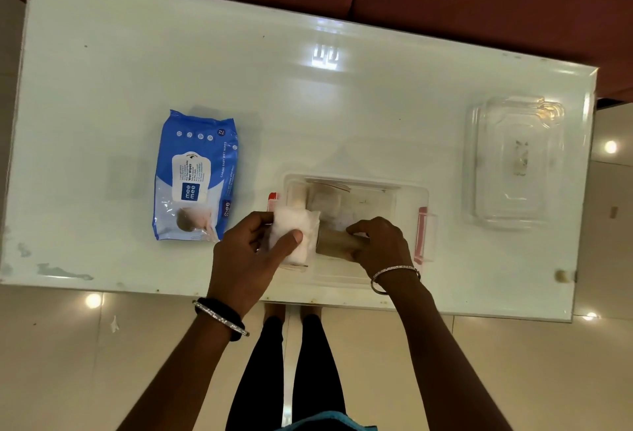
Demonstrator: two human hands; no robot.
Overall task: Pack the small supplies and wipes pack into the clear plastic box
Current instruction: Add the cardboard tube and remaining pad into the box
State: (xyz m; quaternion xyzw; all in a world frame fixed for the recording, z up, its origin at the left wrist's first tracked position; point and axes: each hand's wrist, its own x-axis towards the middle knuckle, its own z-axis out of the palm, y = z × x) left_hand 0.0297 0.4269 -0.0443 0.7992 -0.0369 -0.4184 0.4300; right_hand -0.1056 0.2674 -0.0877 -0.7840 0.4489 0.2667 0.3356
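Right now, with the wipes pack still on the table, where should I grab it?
Grip the wipes pack across its narrow width at mid-body, coming from above with the left hand. It lies flat, label up, lengthwise away from you, left of the clear box.

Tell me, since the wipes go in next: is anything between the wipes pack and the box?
Bare table lies between the wipes pack and the clear box. At the box, the left hand holds a white packet over its near-left end.

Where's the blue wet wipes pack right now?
In the head view, the blue wet wipes pack lies flat on the white table, to the left of the clear plastic box and just beyond the left hand.
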